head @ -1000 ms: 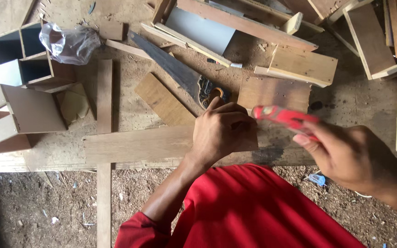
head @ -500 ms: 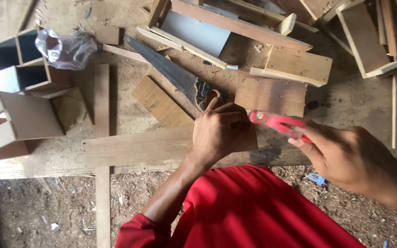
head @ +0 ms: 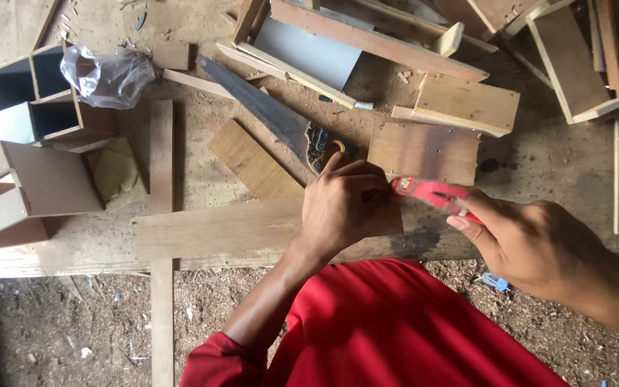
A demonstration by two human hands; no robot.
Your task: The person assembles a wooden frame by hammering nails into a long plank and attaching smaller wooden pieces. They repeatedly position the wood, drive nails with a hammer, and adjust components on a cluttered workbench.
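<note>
My left hand [head: 347, 206] is curled in a fist and presses down on a long flat wooden board [head: 216, 229] lying across the workbench. My right hand [head: 521, 240] grips a red-handled tool [head: 428, 192], whose tip reaches up against my left hand's fingers on the board. What my left fingers pinch is hidden. A handsaw [head: 263, 111] lies diagonally just beyond my left hand, its handle [head: 324, 147] touching my knuckles. A square brown wood piece [head: 424, 152] sits just behind the red tool.
Open wooden boxes [head: 30, 143] and a clear plastic bag [head: 105, 75] stand at the left. Offcuts, a framed panel [head: 309, 54] and planks [head: 467, 104] crowd the back and right. A narrow upright plank [head: 161, 236] crosses the bench edge. Sawdust covers the ground below.
The red tool and my right hand have shifted slightly left and down, closer to my left hand. My left hand stays on the board.
</note>
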